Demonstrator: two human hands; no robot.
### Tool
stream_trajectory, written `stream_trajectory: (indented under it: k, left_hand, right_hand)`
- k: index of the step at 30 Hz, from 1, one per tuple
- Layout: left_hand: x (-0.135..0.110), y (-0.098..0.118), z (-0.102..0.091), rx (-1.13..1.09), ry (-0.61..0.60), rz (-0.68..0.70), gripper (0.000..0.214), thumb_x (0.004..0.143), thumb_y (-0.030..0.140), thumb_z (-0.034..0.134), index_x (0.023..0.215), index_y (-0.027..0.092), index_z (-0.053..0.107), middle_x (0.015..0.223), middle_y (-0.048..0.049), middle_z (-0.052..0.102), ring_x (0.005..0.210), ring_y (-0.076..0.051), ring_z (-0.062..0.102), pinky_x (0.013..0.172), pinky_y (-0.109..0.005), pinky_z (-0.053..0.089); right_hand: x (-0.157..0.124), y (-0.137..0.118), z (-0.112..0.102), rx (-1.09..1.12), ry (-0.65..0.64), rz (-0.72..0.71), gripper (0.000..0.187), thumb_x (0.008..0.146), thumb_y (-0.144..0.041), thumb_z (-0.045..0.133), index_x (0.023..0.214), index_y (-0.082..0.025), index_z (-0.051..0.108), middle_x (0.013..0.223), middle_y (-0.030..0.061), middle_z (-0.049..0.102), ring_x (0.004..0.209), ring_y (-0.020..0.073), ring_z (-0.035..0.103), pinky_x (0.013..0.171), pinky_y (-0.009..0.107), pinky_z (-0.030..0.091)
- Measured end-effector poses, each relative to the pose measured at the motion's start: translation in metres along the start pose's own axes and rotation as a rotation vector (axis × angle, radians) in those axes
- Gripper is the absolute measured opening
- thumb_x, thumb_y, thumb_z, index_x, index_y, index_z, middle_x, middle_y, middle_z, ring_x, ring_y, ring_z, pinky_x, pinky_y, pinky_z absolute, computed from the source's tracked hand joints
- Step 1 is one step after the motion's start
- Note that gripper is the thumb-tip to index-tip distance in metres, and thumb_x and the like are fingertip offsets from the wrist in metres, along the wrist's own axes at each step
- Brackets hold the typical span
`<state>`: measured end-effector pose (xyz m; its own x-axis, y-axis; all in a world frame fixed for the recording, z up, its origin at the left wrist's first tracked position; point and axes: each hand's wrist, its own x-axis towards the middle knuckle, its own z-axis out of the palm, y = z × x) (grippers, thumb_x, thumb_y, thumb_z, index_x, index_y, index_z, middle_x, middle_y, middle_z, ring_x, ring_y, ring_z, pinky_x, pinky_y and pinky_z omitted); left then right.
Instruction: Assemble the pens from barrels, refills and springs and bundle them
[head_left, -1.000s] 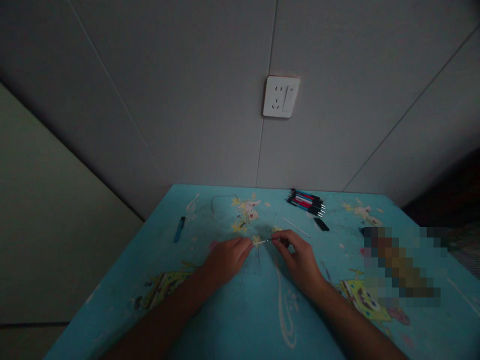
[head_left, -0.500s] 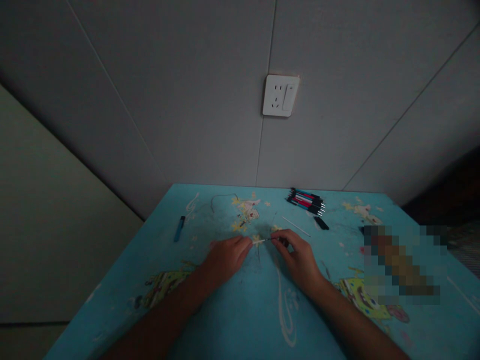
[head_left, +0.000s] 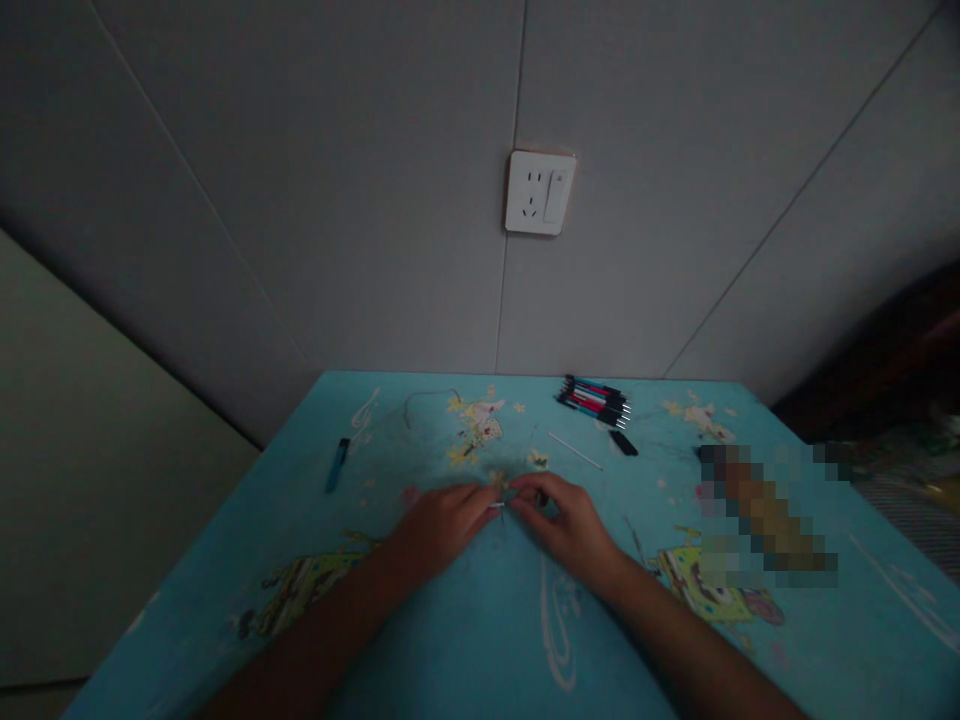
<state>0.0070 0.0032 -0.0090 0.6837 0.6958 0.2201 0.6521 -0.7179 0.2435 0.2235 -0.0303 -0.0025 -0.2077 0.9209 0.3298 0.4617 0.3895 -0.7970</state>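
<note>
My left hand (head_left: 452,515) is closed on a thin white rod that looks like a pen refill (head_left: 497,505); only a short end shows past the fingertips. Just to its right, my right hand (head_left: 553,508) pinches at the rod's end with thumb and forefinger. What lies inside that pinch is too small and dark to make out. The fingertips of both hands almost meet, low over the blue patterned table cover (head_left: 465,650). Beyond the right hand lies another slim white stick (head_left: 576,451).
Several pens (head_left: 594,401) lie bundled near the wall, with a small black piece (head_left: 623,443) in front. A blue cutter-like object (head_left: 337,466) rests at the left. A blurred-out item (head_left: 772,510) lies at the right. A socket (head_left: 540,193) is on the wall.
My hands have come closer together, so less of the white rod shows between them. The whole view has shifted, with the table and socket now further left.
</note>
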Motion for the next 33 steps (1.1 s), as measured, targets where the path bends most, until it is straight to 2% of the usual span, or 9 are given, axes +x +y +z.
stream_trajectory:
  k: [4,7,9,11,15,20,28,31,33]
  left_hand:
    - [0.0,0.0,0.0,0.068,-0.016,0.027,0.027,0.102,0.03,0.04,0.099,0.023,0.066,0.082,-0.0016,0.066,0.074,-0.017,0.065,0.066,-0.026,0.045]
    - [-0.001,-0.003,-0.001,0.057,-0.004,-0.006,0.027,0.102,0.029,0.04,0.101,0.023,0.066,0.084,-0.0026,0.067,0.076,-0.017,0.066,0.065,-0.025,0.045]
    - [-0.002,-0.006,-0.001,0.015,0.01,-0.014,0.028,0.102,0.029,0.039,0.103,0.023,0.066,0.086,-0.0034,0.068,0.078,-0.016,0.066,0.068,-0.025,0.046]
    - [-0.003,-0.008,0.0,-0.032,0.035,-0.017,0.029,0.102,0.029,0.039,0.102,0.022,0.067,0.085,-0.0039,0.068,0.078,-0.016,0.066,0.07,-0.025,0.047]
    - [-0.004,-0.008,0.002,-0.09,0.074,-0.018,0.03,0.101,0.028,0.038,0.1,0.022,0.068,0.082,-0.0037,0.068,0.075,-0.015,0.065,0.07,-0.025,0.048]
    - [-0.003,-0.006,-0.001,-0.119,0.093,-0.038,0.031,0.101,0.029,0.037,0.098,0.022,0.068,0.082,-0.0039,0.069,0.077,-0.016,0.066,0.072,-0.025,0.049]
    - [0.001,-0.007,0.0,-0.133,0.114,-0.089,0.031,0.102,0.031,0.038,0.107,0.022,0.067,0.09,-0.0052,0.071,0.082,-0.017,0.067,0.078,-0.027,0.052]
    - [0.001,-0.008,0.0,-0.134,0.092,-0.107,0.032,0.102,0.032,0.037,0.106,0.023,0.067,0.091,-0.0047,0.072,0.084,-0.017,0.068,0.079,-0.028,0.052]
    - [0.001,-0.008,-0.001,-0.145,0.085,-0.11,0.032,0.102,0.033,0.037,0.105,0.022,0.068,0.091,-0.0047,0.071,0.085,-0.017,0.068,0.08,-0.028,0.052]
  right_hand:
    - [0.003,-0.005,-0.005,-0.066,-0.037,-0.037,0.021,0.094,-0.031,0.06,0.113,-0.024,0.065,0.087,0.0013,0.068,0.081,0.016,0.063,0.078,0.028,0.05]
    - [0.012,0.007,-0.026,-0.283,0.076,-0.003,0.024,0.098,-0.034,0.051,0.113,-0.021,0.065,0.099,0.0057,0.069,0.09,0.0187,0.064,0.084,0.031,0.049]
    - [0.018,0.022,-0.048,-0.543,0.188,0.104,0.027,0.098,-0.034,0.048,0.111,-0.018,0.065,0.098,0.0087,0.069,0.089,0.0209,0.063,0.083,0.033,0.048]
    - [0.022,0.04,-0.071,-0.873,0.258,0.295,0.026,0.096,-0.032,0.049,0.111,-0.017,0.065,0.098,0.0103,0.069,0.092,0.0235,0.063,0.086,0.035,0.046]
    - [0.016,0.067,-0.099,-0.997,0.305,0.48,0.029,0.091,-0.033,0.054,0.103,-0.011,0.066,0.094,0.0196,0.067,0.09,0.0327,0.063,0.079,0.042,0.045]
    - [0.01,0.078,-0.104,-1.039,0.289,0.572,0.031,0.091,-0.038,0.055,0.102,-0.012,0.067,0.096,0.0199,0.067,0.093,0.033,0.063,0.08,0.042,0.043]
    - [0.017,0.07,-0.104,-0.961,0.284,0.484,0.023,0.095,-0.029,0.05,0.102,-0.014,0.065,0.101,0.0178,0.067,0.098,0.0309,0.062,0.083,0.041,0.044]
    - [0.021,0.055,-0.089,-0.762,0.23,0.313,0.023,0.099,-0.031,0.045,0.111,-0.018,0.059,0.102,0.01,0.069,0.089,0.0221,0.065,0.079,0.032,0.049]
    - [0.021,0.043,-0.073,-0.499,0.181,0.108,0.023,0.1,-0.034,0.044,0.111,-0.019,0.058,0.102,0.0086,0.069,0.087,0.0206,0.066,0.078,0.032,0.051]
